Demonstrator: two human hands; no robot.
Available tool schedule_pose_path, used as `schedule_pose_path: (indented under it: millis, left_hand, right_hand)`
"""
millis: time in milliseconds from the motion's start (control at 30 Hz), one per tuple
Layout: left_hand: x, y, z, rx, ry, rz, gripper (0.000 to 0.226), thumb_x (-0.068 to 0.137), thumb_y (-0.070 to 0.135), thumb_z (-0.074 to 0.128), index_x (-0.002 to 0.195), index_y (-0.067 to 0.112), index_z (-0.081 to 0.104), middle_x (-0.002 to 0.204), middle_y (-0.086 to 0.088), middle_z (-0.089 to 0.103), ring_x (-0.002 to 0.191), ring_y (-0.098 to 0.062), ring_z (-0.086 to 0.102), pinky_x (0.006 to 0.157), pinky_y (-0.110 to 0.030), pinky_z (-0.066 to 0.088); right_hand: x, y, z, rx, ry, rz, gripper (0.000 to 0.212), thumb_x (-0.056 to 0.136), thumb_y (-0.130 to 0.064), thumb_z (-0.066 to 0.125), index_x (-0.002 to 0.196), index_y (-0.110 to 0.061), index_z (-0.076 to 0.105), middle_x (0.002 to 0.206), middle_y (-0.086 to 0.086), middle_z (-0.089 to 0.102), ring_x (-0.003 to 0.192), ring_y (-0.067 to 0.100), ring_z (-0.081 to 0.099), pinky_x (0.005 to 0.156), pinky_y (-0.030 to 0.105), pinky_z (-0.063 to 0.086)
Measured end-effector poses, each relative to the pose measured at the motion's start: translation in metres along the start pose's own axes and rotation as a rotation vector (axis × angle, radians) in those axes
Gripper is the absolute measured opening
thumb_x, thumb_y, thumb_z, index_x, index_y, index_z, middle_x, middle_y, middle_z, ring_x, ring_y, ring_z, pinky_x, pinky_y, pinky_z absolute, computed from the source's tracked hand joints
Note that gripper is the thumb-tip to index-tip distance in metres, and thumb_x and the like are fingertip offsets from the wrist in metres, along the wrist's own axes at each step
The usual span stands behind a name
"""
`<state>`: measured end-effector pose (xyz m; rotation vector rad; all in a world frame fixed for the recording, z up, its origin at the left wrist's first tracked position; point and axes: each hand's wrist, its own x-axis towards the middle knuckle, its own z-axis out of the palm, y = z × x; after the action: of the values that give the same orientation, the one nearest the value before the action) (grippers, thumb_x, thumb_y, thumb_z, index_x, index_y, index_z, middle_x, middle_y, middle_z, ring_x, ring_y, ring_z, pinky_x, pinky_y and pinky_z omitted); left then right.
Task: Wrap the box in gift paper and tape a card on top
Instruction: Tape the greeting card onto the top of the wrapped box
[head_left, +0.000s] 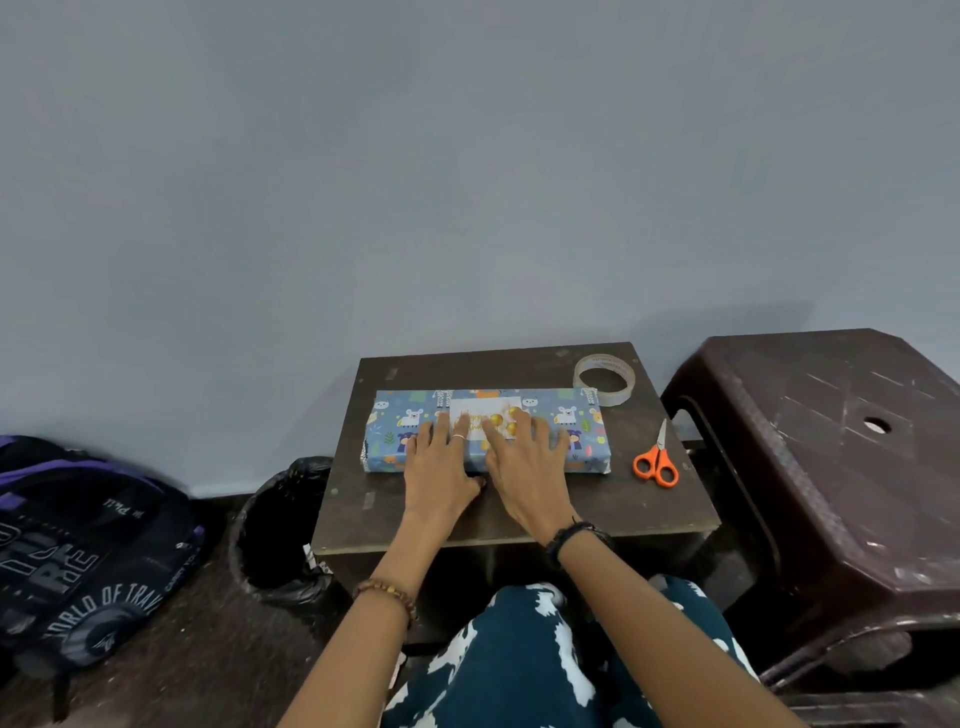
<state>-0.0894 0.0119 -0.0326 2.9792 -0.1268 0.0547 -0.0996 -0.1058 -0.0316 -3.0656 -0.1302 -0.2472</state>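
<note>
Wrapping looks finished from where I watch: the flat rectangular box in blue animal-print gift paper (485, 431) lies lengthwise across the middle of the small dark wooden table (514, 509), fully covered, its end flaps folded in. On its top face sits the white greeting card with gold balloons (485, 415), roughly centred. I see the left hand (439, 465) and the right hand (524, 462) both laid flat on the box, fingers straight and spread, gripping nothing. The fingertips reach onto the lower part of the card. I judge they press there to hold the card still and rub down its tape, though I cannot make out any tape strip on the card itself.

Off the far right corner of the box, just beside it, the clear roll of adhesive tape (605, 379) lies flat. The orange-handled scissors (657, 460) rest near the box's right end, blades pointing away from me. Both sit within reach of the right hand, which suits further taping.

Left of the table stands the round bin lined with a black plastic bag (278, 530); its inside is too dark for me to tell what it holds. Further left a black and purple backpack (78, 551) lies on the floor, and a dark brown plastic stool (831, 467) stands to the right.
</note>
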Motion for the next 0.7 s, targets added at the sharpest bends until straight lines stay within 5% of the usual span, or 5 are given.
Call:
schedule_pose_path:
  millis: [200,300,433,567,700]
  left_hand:
    - [-0.008,0.019,-0.019,-0.182,-0.053,-0.057,0.073,0.091,0.037,0.052,0.149,0.018,0.013,0.157,-0.01,0.001,0.145,-0.029,0.001,0.115,-0.048,0.004]
    - [-0.02,0.052,-0.021,-0.385,0.104,0.067,0.057,0.094,0.033,0.049,0.145,0.018,0.029,0.153,-0.007,0.025,0.141,-0.022,0.021,0.114,-0.039,0.018]
    - [-0.02,0.115,-0.009,-0.716,0.006,0.15,0.04,0.093,0.024,0.054,0.132,0.018,0.049,0.126,-0.002,0.056,0.115,-0.015,0.054,0.1,-0.034,0.043]
    - [-0.006,0.162,0.016,-0.594,0.06,0.266,0.035,0.093,0.013,0.051,0.129,0.01,0.053,0.124,-0.006,0.057,0.117,-0.02,0.051,0.099,-0.028,0.039]
    - [-0.002,0.186,0.04,-0.249,0.17,0.373,0.032,0.078,0.006,0.067,0.11,0.007,0.065,0.089,-0.006,0.068,0.089,-0.024,0.062,0.061,-0.03,0.053]
  right_hand:
    - [-0.008,0.014,-0.021,0.387,-0.031,-0.01,0.047,0.099,-0.023,0.037,0.144,-0.021,0.03,0.143,0.01,0.035,0.132,0.027,0.032,0.107,0.041,0.026]
    - [-0.028,0.03,-0.031,0.711,0.147,0.13,0.038,0.096,-0.015,0.042,0.134,-0.015,0.046,0.129,0.006,0.049,0.118,0.021,0.045,0.094,0.028,0.035]
    - [-0.046,0.073,-0.037,0.854,0.295,0.433,0.026,0.097,-0.016,0.044,0.118,-0.014,0.058,0.114,0.003,0.056,0.101,0.014,0.052,0.076,0.02,0.034]
    - [-0.045,0.127,-0.014,0.737,0.311,0.699,0.022,0.092,-0.017,0.047,0.107,-0.015,0.064,0.105,0.008,0.058,0.102,0.025,0.053,0.073,0.029,0.035]
    - [-0.045,0.144,0.005,0.702,0.281,0.805,0.027,0.093,-0.019,0.05,0.116,-0.011,0.061,0.113,0.011,0.055,0.106,0.026,0.052,0.083,0.035,0.041]
